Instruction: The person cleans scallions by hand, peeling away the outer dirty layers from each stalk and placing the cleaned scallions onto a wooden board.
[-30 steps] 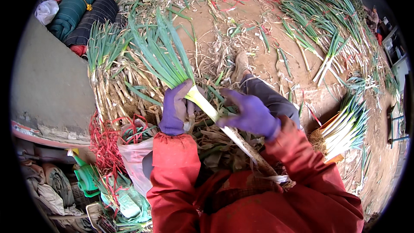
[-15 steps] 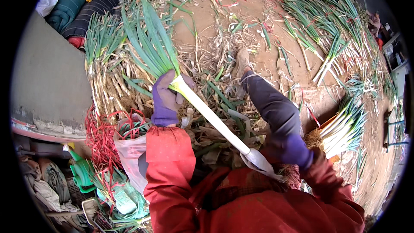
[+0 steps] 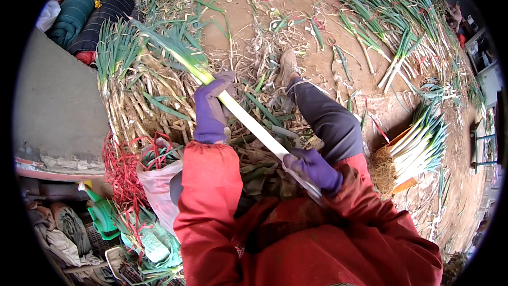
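Observation:
My left hand [image 3: 211, 108], in a purple glove, is closed round a long leek [image 3: 254, 127] just below its green leaves, which slant toward the upper left. My right hand [image 3: 312, 169], also gloved, is closed on the lower white shaft, with pale loose skin hanging below it. Loose leek skins and leaves [image 3: 248, 159] lie beneath the stalk, between my arms. A pile of dirty leeks with roots [image 3: 127, 100] lies left of my left hand. Right of my right hand is a bundle of clean white leeks [image 3: 410, 153] with brown roots.
Red ties [image 3: 124, 175], a pinkish plastic bag [image 3: 159, 190] and a green watering can [image 3: 103, 217] are at left, below a concrete ledge [image 3: 58, 106]. Rolled quilts [image 3: 84, 8] lie upper left. More leeks [image 3: 386, 16] cover the upper right floor. My outstretched leg [image 3: 328, 122] crosses the middle.
My right hand went down to the stalk's lower end and is now closed higher on it. The brownish lower shaft now looks white. The leaves tilt further left.

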